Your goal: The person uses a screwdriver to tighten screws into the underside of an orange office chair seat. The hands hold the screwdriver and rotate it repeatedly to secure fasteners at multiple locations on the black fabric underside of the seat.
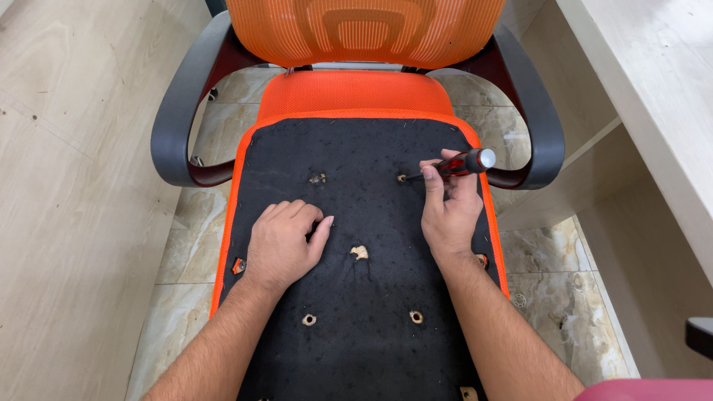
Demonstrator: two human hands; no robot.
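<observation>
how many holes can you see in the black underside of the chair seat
5: upper left hole, upper right hole at the screwdriver tip, torn centre hole, lower left hole, lower right hole. Hands may hide more.

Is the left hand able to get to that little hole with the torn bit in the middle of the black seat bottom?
Probably yes. The left hand rests flat on the black underside, the torn hole lies just beside its thumb, and nothing sits between them.
</observation>
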